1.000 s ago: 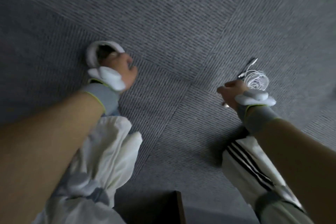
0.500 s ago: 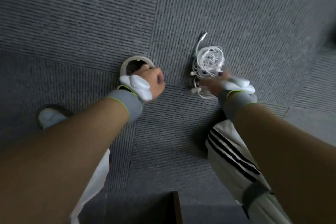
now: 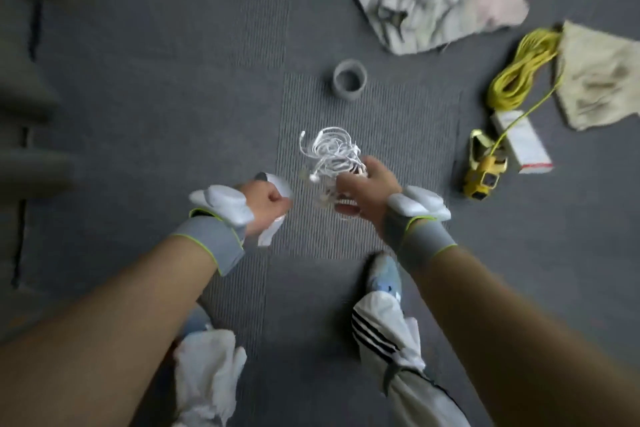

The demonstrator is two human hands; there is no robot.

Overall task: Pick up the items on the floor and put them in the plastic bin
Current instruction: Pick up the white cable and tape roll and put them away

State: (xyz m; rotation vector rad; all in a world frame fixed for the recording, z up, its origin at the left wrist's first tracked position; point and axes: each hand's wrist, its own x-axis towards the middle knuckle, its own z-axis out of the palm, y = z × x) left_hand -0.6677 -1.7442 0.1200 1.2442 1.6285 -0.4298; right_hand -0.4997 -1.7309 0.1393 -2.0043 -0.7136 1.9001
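Observation:
My right hand (image 3: pixel 367 189) is closed on a tangled bundle of white earphone cable (image 3: pixel 330 152), held above the grey carpet at the centre of the view. My left hand (image 3: pixel 265 206) is clenched around a white tape roll (image 3: pixel 277 184), most of which is hidden by my fingers. A grey tape roll (image 3: pixel 349 79) lies on the floor beyond both hands. At the right lie a coiled yellow cable (image 3: pixel 519 74), a yellow tape measure (image 3: pixel 485 172) and a small white box (image 3: pixel 523 140). No plastic bin is in view.
A crumpled grey and pink cloth (image 3: pixel 433 0) lies at the top right, a beige cloth (image 3: pixel 602 80) at the far right. My shoe (image 3: pixel 384 276) and white trouser legs are below my hands. Blurred dark shapes stand along the left edge.
The view has swung from bare carpet to a patch with several items. Both hands came closer together, each keeping its hold on its item.

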